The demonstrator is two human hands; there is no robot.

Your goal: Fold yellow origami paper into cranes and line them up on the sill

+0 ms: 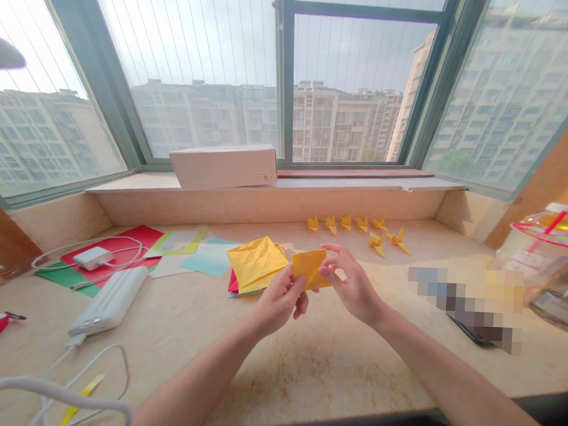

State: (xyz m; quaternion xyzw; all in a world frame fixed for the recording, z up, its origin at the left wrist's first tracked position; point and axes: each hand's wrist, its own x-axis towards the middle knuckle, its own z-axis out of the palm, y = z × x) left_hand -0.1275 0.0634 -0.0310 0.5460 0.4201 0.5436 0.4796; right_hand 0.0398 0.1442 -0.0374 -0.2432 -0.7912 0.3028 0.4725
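Note:
My left hand [280,299] and my right hand [351,285] both pinch a small folded piece of yellow origami paper [310,269] between their fingertips, above the marble-look counter [277,376]. Just behind my left hand, a larger creased yellow paper [257,263] rests on a small stack of coloured paper [234,283]. I cannot tell whether the two yellow pieces are joined. Farther back, several small yellow origami cranes [344,224] stand in a loose row, with two more [386,241] in front of them.
Sheets of red, green and pale blue paper [122,243] lie at the left under a white charger [92,258] and cable. A white power bank [108,301] sits nearby. A plastic cup [541,249] stands at the right, and a white box [222,166] sits on the windowsill.

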